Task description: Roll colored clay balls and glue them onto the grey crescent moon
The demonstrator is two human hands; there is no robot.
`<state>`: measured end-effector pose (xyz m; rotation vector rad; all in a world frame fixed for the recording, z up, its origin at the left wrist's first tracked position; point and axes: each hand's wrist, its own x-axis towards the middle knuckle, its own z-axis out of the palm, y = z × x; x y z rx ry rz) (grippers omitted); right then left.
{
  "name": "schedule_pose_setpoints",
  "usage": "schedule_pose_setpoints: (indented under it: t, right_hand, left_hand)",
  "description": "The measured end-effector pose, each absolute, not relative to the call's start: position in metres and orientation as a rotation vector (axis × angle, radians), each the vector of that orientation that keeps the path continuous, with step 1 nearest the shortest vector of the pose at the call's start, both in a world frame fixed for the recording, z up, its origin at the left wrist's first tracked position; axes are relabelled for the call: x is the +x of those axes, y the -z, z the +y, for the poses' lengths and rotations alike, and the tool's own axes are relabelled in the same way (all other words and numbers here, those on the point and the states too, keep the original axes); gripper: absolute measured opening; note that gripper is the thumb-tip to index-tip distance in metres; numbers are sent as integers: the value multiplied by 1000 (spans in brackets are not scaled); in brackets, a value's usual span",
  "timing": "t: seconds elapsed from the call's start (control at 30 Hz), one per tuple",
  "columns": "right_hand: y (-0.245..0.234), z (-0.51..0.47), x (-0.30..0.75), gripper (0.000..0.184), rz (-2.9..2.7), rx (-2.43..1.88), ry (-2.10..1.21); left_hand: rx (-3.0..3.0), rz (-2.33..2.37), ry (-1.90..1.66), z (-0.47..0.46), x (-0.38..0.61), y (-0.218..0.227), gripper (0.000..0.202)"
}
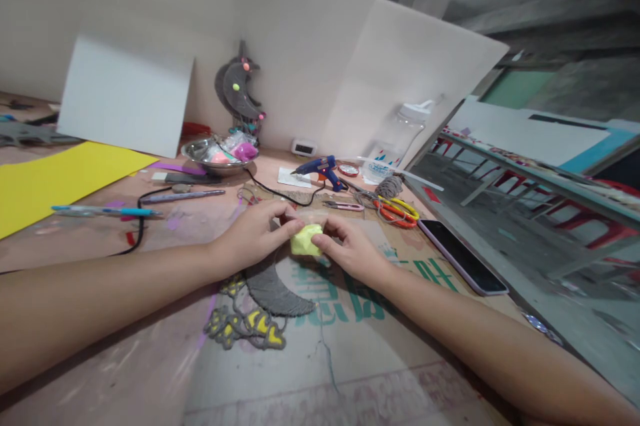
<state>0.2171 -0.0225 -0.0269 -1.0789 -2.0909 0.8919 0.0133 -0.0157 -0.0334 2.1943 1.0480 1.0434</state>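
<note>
My left hand [265, 233] and right hand [354, 249] pinch the crumpled yellow piece [306, 241] between them, near the upper end of the grey crescent [277, 289]. I seem to be shaping or opening it; the next move calls for light, even fingers.

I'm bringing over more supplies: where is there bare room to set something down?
The table looks bare nearside of the left forearm, left of the cardboard; so does the cardboard between the thread and right forearm. It is crowded beyond the left hand and right hand: glue gun, yarn, bottle.
</note>
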Motion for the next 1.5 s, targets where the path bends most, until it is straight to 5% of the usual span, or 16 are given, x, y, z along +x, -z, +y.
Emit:
schedule_pose_setpoints:
  t: [1.5]
  right_hand:
    - [26, -23, 217, 18, -2137, -1098, -695]
  left_hand:
    - [2352, 908, -918, -14, 14, 36, 22]
